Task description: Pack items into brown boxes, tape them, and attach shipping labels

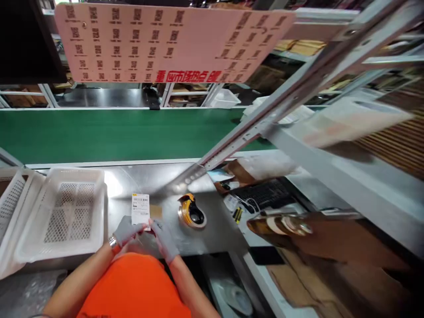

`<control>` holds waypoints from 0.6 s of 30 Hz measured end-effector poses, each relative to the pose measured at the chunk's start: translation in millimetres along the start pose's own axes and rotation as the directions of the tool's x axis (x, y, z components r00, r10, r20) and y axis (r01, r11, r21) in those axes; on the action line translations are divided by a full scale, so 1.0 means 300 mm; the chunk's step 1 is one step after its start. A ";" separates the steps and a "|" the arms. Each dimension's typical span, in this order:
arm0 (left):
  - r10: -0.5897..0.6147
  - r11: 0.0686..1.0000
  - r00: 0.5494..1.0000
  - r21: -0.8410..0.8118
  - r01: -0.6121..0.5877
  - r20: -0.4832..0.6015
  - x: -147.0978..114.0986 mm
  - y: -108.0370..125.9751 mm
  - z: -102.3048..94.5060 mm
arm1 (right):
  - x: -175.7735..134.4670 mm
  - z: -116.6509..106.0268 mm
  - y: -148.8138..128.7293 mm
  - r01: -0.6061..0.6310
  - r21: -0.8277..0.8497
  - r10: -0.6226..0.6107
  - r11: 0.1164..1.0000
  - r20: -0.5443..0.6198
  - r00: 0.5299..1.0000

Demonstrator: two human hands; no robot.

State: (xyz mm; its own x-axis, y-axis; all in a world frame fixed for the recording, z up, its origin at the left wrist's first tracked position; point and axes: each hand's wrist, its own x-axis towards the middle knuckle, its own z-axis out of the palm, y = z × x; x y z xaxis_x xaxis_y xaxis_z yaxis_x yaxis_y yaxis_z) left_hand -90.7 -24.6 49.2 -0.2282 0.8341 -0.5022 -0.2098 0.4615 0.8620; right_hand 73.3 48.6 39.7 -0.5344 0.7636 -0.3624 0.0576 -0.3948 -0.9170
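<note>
Label (140, 210) upright above the steel bench, pinched at its lower edge between the gloved fingers of left hand (126, 230) and right hand (164, 238). Probably thin, light, floppy paper; best gripped by opposite edges. Tape dispenser (191, 212) lies just right of the fingers.

Single head-worn view, looking forward and steeply down, tilted. Near edge catches the wearer's orange top (135, 287); steel bench (149, 176) close below, green conveyor (109, 132) beyond it, pink sign (165, 42) overhead at the far top. No second view.
</note>
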 end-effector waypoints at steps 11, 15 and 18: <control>0.038 0.996 0.999 -0.081 -0.037 0.009 -0.004 -0.032 0.279 | -0.232 -0.214 0.029 -0.068 0.367 0.122 0.928 -0.127 0.984; 0.048 0.996 0.998 -0.073 -0.046 0.027 -0.029 -0.046 0.385 | -0.299 -0.308 0.037 -0.049 0.382 0.109 0.923 -0.137 0.985; 0.034 0.997 0.999 -0.074 -0.032 0.024 -0.051 -0.063 0.451 | -0.338 -0.367 0.049 -0.058 0.378 0.116 0.924 -0.134 0.984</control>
State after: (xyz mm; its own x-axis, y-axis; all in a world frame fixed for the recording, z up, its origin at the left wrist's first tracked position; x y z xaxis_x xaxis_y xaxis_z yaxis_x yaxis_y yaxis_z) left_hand 45.5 -5.1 50.1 -0.2120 0.8566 -0.4705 -0.2723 0.4106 0.8702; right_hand 221.3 21.7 44.6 -0.4063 0.7741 -0.4854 -0.2349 -0.6019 -0.7632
